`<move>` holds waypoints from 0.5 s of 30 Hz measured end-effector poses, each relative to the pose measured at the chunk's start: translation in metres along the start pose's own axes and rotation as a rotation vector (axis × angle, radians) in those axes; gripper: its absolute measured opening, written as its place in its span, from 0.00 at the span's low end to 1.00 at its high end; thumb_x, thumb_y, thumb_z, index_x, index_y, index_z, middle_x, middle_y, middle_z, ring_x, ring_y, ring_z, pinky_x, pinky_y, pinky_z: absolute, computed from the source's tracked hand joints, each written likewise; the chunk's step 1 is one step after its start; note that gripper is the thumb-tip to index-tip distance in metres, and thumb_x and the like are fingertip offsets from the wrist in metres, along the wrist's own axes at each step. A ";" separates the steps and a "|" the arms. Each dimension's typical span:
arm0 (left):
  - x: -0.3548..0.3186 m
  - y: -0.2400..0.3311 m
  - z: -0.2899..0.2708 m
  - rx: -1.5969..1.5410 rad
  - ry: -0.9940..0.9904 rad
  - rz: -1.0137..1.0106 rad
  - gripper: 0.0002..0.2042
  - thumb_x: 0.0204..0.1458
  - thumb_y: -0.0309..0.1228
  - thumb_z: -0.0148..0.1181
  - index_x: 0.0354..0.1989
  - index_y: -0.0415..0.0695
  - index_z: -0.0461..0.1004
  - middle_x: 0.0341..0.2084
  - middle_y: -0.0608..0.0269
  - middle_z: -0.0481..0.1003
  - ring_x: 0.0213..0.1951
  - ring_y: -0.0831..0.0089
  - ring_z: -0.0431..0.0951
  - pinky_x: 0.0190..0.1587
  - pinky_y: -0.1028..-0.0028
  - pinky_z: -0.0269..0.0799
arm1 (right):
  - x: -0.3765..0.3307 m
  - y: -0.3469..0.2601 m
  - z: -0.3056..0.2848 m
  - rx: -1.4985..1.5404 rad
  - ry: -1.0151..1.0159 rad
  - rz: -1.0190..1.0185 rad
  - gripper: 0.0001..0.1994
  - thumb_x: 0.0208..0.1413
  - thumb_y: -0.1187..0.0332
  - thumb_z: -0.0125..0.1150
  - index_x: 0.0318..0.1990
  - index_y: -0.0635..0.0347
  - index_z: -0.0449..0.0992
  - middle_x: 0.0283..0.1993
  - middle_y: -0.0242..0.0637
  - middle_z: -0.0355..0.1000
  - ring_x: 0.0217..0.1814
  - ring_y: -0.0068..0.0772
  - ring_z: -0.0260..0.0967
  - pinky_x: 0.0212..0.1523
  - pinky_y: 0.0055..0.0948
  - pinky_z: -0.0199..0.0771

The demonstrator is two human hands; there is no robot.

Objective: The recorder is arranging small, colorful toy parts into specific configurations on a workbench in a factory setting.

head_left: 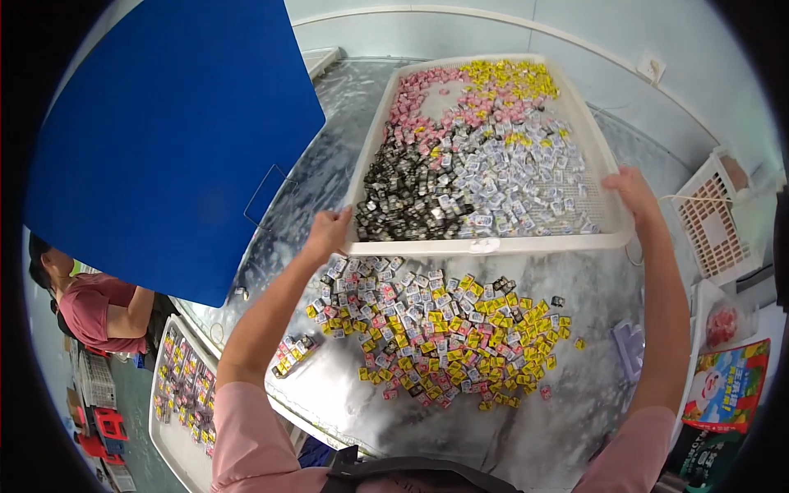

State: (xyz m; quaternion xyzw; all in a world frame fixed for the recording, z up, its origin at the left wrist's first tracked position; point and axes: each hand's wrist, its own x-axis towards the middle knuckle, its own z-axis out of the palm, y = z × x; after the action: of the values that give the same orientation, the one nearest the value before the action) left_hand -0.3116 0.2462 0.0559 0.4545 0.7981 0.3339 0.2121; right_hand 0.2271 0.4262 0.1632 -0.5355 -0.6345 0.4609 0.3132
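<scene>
Gripped the wide white plastic tray (490, 244) of small wrapped sweets at both near corners, left hand (329, 230) and right hand (634, 191) closed on its rim, presumably for balance, above loose yellow and pink sweets (444, 337).

Looks like a small packing or sorting workshop, not a home. Main clue: a big metal-topped table (567, 411) with a loose heap of small wrapped sweets (436, 337) on it, and just beyond the heap a wide white perforated tray (493, 244) full of the same (sorted roughly by colour). Left of the table, lower down, another filled tray (177, 394) and a second worker (99, 308). Stacked crates (103, 427) beyond that. Plain white walls behind the table.
</scene>
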 end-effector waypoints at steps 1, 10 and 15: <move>0.004 -0.003 0.012 -0.015 -0.023 -0.030 0.30 0.60 0.51 0.56 0.23 0.30 0.78 0.15 0.48 0.75 0.21 0.58 0.81 0.26 0.59 0.75 | 0.008 0.010 -0.003 0.003 -0.010 0.001 0.17 0.44 0.70 0.61 0.41 0.73 0.81 0.34 0.41 0.79 0.34 0.33 0.77 0.36 0.33 0.77; 0.036 0.068 0.062 0.064 -0.101 -0.004 0.26 0.61 0.43 0.54 0.23 0.28 0.76 0.19 0.40 0.78 0.26 0.47 0.83 0.30 0.53 0.79 | 0.028 0.175 0.009 -0.864 0.625 -0.404 0.13 0.50 0.73 0.57 0.43 0.69 0.79 0.39 0.49 0.78 0.41 0.54 0.76 0.45 0.44 0.76; 0.036 0.076 0.084 0.556 0.189 0.701 0.13 0.60 0.32 0.52 0.47 0.34 0.73 0.42 0.44 0.75 0.45 0.49 0.77 0.46 0.57 0.75 | -0.016 0.063 0.116 -0.734 0.353 -0.543 0.10 0.53 0.72 0.58 0.41 0.66 0.78 0.43 0.55 0.75 0.46 0.56 0.73 0.49 0.45 0.73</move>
State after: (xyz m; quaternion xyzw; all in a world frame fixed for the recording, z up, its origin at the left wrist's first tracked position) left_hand -0.2310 0.3341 0.0519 0.7046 0.6711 0.1985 -0.1174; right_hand 0.1523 0.3818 0.0629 -0.4955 -0.8092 0.0107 0.3155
